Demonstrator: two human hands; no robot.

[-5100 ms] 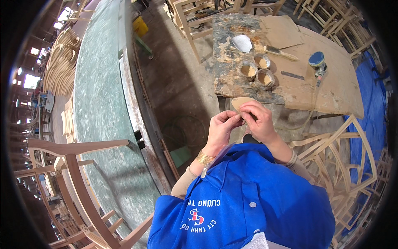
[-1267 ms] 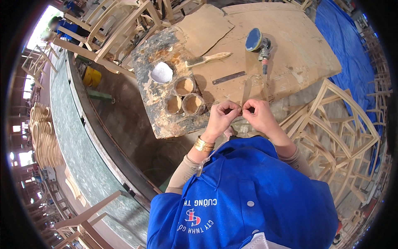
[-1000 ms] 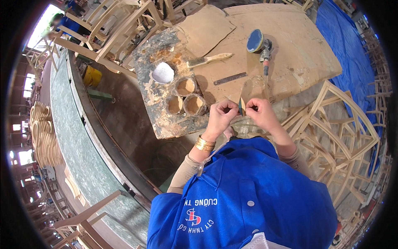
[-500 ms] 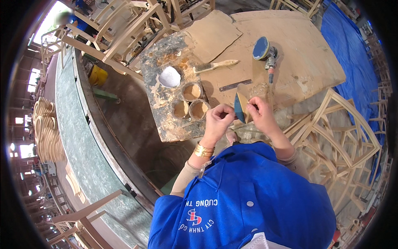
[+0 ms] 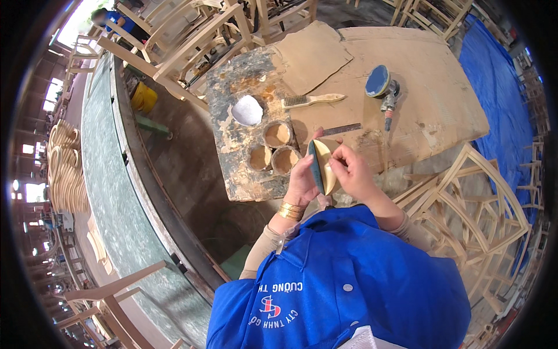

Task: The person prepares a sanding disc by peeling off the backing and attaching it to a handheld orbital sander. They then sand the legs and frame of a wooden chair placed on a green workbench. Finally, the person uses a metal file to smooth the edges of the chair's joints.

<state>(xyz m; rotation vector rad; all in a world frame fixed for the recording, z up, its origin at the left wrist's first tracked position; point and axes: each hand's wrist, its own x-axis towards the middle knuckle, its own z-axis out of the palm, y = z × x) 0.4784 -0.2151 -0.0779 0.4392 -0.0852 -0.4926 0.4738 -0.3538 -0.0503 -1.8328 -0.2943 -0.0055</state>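
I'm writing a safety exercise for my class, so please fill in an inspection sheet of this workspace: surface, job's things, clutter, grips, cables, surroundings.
Surface: cardboard covers most of the table; the exposed left part is stained.
Job's things: folded disc, blue-green outside, pale yellow inside.
Clutter: three cups holding tan material, white piece, brush, metal strip, blue-padded sander.
Grips: left grip holds the disc; right grip has fingers at its pale side, pinch unclear.
Cables: nothing seen; hose unclear beyond the sander's fitting.
Surroundings: wooden frames and blue sheet right; green-topped table left.
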